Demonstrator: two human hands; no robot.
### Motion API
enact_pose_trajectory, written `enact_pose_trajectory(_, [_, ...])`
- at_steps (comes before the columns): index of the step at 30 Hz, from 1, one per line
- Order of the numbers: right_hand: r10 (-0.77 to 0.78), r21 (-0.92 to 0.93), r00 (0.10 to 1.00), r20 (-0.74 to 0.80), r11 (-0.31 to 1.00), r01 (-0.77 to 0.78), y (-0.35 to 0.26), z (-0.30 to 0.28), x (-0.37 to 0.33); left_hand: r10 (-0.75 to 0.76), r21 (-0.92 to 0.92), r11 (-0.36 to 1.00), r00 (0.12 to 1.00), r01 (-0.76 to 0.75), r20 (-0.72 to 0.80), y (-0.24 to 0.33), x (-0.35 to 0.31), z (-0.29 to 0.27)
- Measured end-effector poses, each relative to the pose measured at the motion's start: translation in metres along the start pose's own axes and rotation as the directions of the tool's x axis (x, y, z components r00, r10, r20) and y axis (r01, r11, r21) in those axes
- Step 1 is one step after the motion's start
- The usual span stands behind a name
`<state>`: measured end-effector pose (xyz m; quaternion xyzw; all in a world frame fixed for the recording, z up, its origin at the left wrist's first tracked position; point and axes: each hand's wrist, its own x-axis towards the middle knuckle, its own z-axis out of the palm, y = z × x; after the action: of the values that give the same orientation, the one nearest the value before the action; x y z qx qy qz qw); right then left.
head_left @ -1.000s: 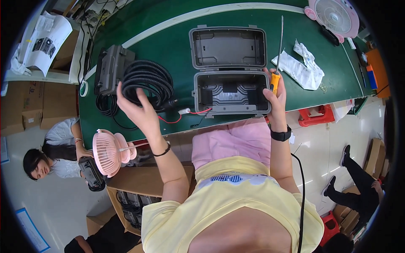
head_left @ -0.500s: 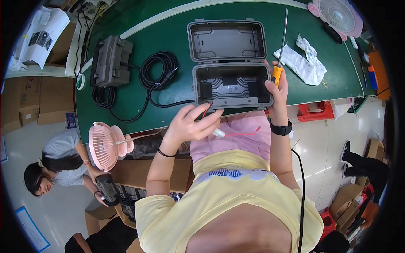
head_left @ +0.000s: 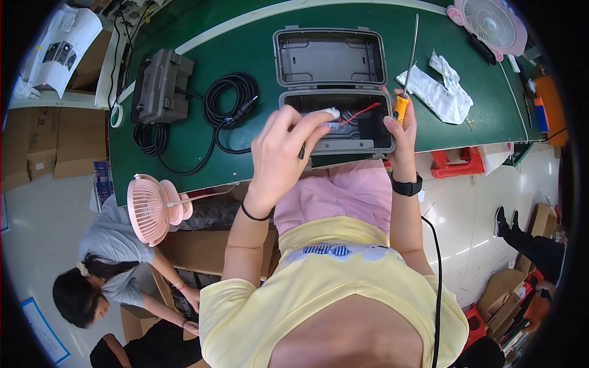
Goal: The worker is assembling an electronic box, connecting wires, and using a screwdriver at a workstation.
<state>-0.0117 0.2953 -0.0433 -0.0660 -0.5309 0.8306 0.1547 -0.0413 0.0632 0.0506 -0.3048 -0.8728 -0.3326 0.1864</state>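
A dark grey plastic case [head_left: 336, 146] lies at the table's front edge, its lid [head_left: 329, 59] flipped back away from me. My left hand [head_left: 282, 147] is closed over the case's near left corner. Between its fingers is a small white connector [head_left: 325, 115], from which a red wire [head_left: 362, 113] runs over the case's inside. My right hand [head_left: 402, 126] grips the case's right side and, at the same time, a long screwdriver [head_left: 400, 110] with a yellow handle, its shaft pointing up and away. The left hand hides part of the case's left interior.
To the left stand a second closed grey case [head_left: 162, 86] and a coiled black cable [head_left: 230, 101]. A crumpled white bag [head_left: 438, 89] lies right of the lid. A pink clip fan [head_left: 150, 208] juts from the front left edge. Beyond it a co-worker [head_left: 116, 264] reaches into a carton.
My left hand has lifted from below the case's front edge to over its opening, bringing the white connector and red wire along. The co-worker has bent lower into the carton.
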Motion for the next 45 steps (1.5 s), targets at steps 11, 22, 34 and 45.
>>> enact_pose_trajectory(11, [0.01, 0.018, 1.0, 0.005, 1.0, -0.01, -0.003, 0.003, 0.0, 0.008, 0.12, 0.992, 0.984, -0.03, 0.18, -0.016, 0.028, 0.003])
enact_pose_trajectory(22, [-0.047, -0.074, 0.995, 0.083, 0.996, 0.053, -0.006, 0.004, 0.012, 0.107, 0.027, 0.993, 0.955, -0.119, 0.276, -0.01, -0.02, -0.006])
enact_pose_trajectory(34, [0.207, -0.39, 0.978, 0.027, 0.903, -0.181, -0.01, 0.015, 0.09, 0.107, 0.226, 0.959, 0.954, -0.174, 0.281, -0.017, -0.043, -0.002])
enact_pose_trajectory(45, [-0.013, -0.298, 0.978, 0.208, 0.952, 0.075, -0.047, 0.018, 0.071, 0.092, 0.278, 0.95, 0.977, -0.144, 0.193, -0.028, -0.045, -0.009])
